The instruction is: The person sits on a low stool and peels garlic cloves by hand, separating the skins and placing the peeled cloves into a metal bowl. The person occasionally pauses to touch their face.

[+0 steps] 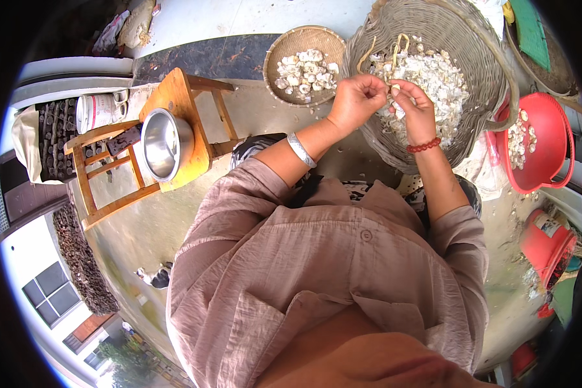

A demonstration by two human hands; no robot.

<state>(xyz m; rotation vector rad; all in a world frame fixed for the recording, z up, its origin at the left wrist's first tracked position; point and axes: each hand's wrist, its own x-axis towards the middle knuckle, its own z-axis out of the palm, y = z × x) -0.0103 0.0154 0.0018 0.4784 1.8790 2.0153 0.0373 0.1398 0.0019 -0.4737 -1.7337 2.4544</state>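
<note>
My right hand (418,109), below a red bead bracelet, pinches a small pale garlic clove (396,88) between thumb and fingers. Close beside it, my left hand (359,100) has its fingertips curled together; whether anything sits between them is hidden. Both hands are above the near left part of a large wicker basket (485,63). Papery white garlic skins (431,77) fill its bottom, with a few dry stalks (400,44) among them. Left of the basket, a round woven bamboo tray (276,53) bears several garlic bulbs (308,72).
A red plastic bucket (538,167) with loose cloves (516,143) lies tilted at right; another red bucket (543,247) is below it. A wooden chair (191,131) at left carries a steel bowl (161,145). A black-and-white cat (156,276) is on the floor.
</note>
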